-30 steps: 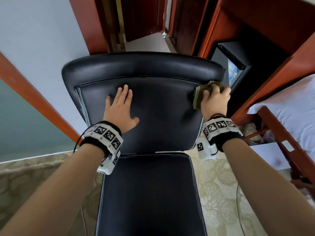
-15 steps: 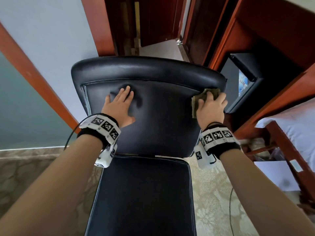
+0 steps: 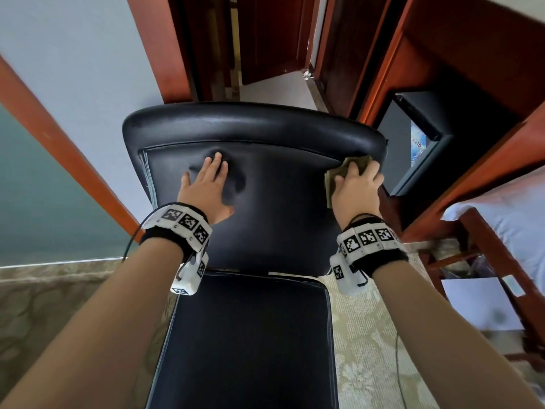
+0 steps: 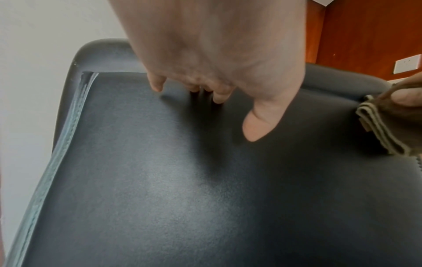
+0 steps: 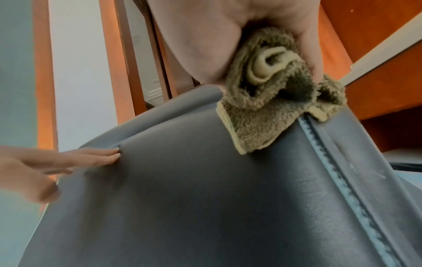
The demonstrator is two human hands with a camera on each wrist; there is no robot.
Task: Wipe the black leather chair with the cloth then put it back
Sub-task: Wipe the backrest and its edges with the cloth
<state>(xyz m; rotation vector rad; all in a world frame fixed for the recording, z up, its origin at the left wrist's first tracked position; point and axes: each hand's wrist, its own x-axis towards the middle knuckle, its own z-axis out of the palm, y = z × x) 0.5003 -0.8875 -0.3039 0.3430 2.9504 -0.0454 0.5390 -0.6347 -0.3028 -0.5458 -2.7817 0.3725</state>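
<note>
The black leather chair (image 3: 274, 202) faces me, backrest upright and seat (image 3: 250, 335) below. My left hand (image 3: 206, 187) lies flat on the upper left of the backrest (image 4: 182, 180), fingers straight, denting the leather. My right hand (image 3: 358, 187) grips a folded olive-brown cloth (image 3: 333, 178) and presses it against the backrest's upper right edge, near the side seam. In the right wrist view the cloth (image 5: 262, 108) is bunched between thumb and fingers, its lower flap on the leather (image 5: 205, 198). The cloth (image 4: 385, 126) also shows at the right edge of the left wrist view.
A pale wall (image 3: 88, 69) with orange-brown wooden trim (image 3: 67, 160) stands behind the chair. A wooden cabinet (image 3: 457, 54) holding a black box (image 3: 418, 146) is at the right. A bed with white sheets (image 3: 507, 225) sits far right. Patterned carpet (image 3: 362, 349) covers the floor.
The view has shifted so the chair sits lower in frame. My right hand with the cloth stays at the backrest's upper right edge. My left hand presses deeper into the leather.
</note>
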